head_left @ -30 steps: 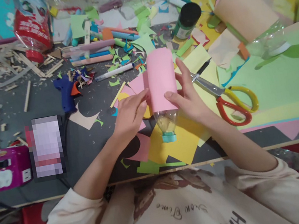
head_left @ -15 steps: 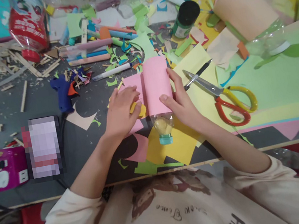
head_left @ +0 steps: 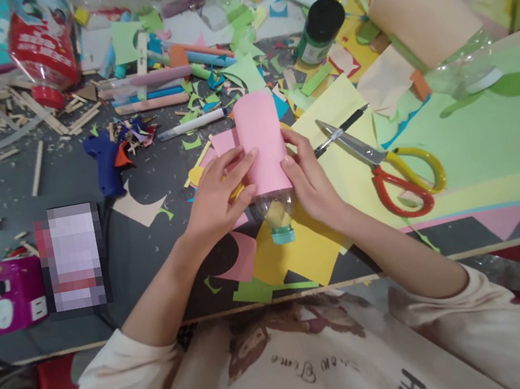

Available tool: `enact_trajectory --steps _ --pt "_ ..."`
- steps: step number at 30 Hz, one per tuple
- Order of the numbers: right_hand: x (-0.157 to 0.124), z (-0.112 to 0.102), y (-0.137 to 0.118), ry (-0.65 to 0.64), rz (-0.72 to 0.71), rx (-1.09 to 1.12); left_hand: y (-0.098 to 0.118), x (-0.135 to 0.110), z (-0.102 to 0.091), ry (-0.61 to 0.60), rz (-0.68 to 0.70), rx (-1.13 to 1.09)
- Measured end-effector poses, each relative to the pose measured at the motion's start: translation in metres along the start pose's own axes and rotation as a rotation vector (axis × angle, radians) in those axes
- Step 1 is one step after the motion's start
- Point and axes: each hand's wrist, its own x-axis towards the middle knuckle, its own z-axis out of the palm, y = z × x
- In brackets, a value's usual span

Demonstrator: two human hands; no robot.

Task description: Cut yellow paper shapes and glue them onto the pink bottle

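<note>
A clear plastic bottle [head_left: 286, 206] wrapped in pink paper [head_left: 259, 131] lies with its teal cap [head_left: 283, 235] toward me. My right hand [head_left: 315, 181] grips it along the right side, thumb near the paper's lower edge. From the other side my left hand [head_left: 217, 195] presses its fingertips on the pink paper, so the bottle is held between both hands. Under and around it lie pink and yellow paper pieces [head_left: 301, 254], partly covered by my hands. Scissors [head_left: 388, 178] with red and yellow handles lie right of my right hand, beside a black pen [head_left: 344, 129].
To the left are a blue glue gun [head_left: 106, 164], a blurred-out rectangular object [head_left: 76, 253] and a purple box [head_left: 11, 295]. Wooden sticks [head_left: 38, 166] and markers [head_left: 148, 90] lie farther back. A dark-lidded jar [head_left: 319, 30] and paper-wrapped bottle [head_left: 423, 11] stand at back right.
My left hand has come right, from above the paper scraps onto the pink-wrapped bottle. The bottle has shifted slightly left and away from me, with my right hand still on it.
</note>
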Motion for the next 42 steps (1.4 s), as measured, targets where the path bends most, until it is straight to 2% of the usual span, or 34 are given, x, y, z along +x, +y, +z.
enact_trajectory --steps 21,27,29,32,34,35,38,40,42 --pt "-0.002 0.002 0.003 -0.002 -0.059 -0.028 0.002 -0.001 0.0 -0.008 -0.036 0.01" --pt "-0.003 0.005 0.002 0.051 -0.058 0.103 -0.001 0.001 0.003 -0.065 0.002 0.031" --pt "-0.003 0.005 0.0 0.078 -0.06 0.119 -0.003 0.001 0.004 0.005 -0.026 0.042" --pt "-0.001 -0.002 -0.005 0.099 -0.083 0.07 -0.005 0.0 0.004 0.248 -0.122 0.022" --pt "0.003 -0.009 -0.008 0.039 -0.07 -0.001 -0.005 -0.001 0.004 0.381 -0.16 -0.038" --pt "0.004 -0.013 -0.01 -0.028 -0.05 -0.052 -0.003 -0.002 0.004 0.407 -0.159 -0.07" --pt "0.009 -0.021 -0.016 -0.32 -0.005 -0.25 0.003 -0.002 0.005 0.346 -0.097 -0.103" --pt "0.011 -0.023 -0.02 -0.502 -0.037 -0.353 0.007 -0.002 0.004 0.288 -0.086 -0.051" --pt "0.011 -0.024 -0.023 -0.613 -0.101 -0.393 0.01 -0.002 0.002 0.243 -0.139 -0.023"
